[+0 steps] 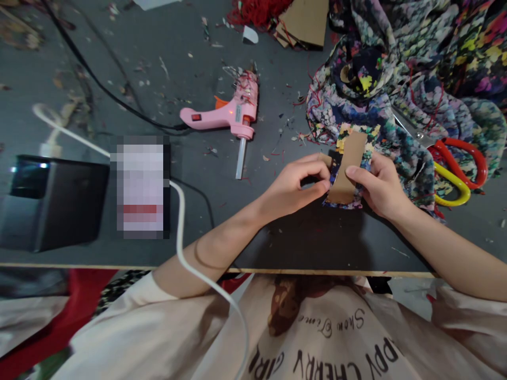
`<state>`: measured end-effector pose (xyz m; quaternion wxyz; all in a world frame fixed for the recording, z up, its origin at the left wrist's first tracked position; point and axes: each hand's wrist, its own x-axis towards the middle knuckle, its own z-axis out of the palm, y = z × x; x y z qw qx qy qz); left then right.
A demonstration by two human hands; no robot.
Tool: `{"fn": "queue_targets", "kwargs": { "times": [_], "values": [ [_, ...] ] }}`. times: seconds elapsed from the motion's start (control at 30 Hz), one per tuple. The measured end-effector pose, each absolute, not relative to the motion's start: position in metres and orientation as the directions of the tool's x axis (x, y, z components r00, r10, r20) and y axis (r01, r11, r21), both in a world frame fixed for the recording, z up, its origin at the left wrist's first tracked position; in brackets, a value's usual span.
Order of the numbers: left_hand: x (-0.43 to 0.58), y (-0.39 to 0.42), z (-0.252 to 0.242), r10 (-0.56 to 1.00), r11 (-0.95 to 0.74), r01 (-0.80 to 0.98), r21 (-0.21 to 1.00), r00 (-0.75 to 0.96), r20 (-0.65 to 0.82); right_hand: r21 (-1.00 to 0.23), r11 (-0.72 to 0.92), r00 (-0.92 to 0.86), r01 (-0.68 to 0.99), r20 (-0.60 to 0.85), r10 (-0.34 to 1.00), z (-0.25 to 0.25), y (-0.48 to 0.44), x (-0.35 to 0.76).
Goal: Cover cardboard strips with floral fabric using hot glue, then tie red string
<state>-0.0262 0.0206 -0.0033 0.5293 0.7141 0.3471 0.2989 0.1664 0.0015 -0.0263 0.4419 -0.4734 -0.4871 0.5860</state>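
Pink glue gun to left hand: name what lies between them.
In the head view, only grey tabletop with small scraps and red thread bits lies between the pink plastic glue gun and the left hand pinching the brown cardboard strip.

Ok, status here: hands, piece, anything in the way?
Both shut: left hand and right hand pinch the cardboard strip over fabric. Nothing in the way: glue gun lies left, scissors right.
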Motion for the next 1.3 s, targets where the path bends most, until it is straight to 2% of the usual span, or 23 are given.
{"fn": "queue_targets", "kwargs": {
  "times": [0.53,0.77,0.9,1.1,1.3],
  "values": [
    [-0.027,0.021,-0.007,0.806,-0.202,0.15,0.968,0.587,0.077,-0.985,-0.052,-0.148,0.165,-0.076,0.986,-0.017,-0.001,0.166],
    [-0.028,0.022,-0.006,0.817,-0.133,0.052,0.99,0.571,0.08,-0.99,-0.127,-0.147,-0.058,-0.118,0.982,-0.024,0.002,0.166],
    [-0.027,0.022,-0.005,0.806,-0.149,0.11,0.983,0.589,0.056,-0.976,-0.153,-0.104,-0.153,-0.138,0.985,-0.024,0.004,0.166],
    [-0.025,0.021,-0.005,0.857,-0.153,0.154,0.976,0.513,0.054,-0.954,-0.222,-0.156,-0.199,-0.193,0.969,-0.015,0.004,0.162],
    [-0.025,0.021,-0.007,0.873,-0.165,0.074,0.984,0.474,0.111,-0.944,-0.244,-0.274,-0.221,-0.18,0.945,-0.016,0.003,0.164]
  ]
}}
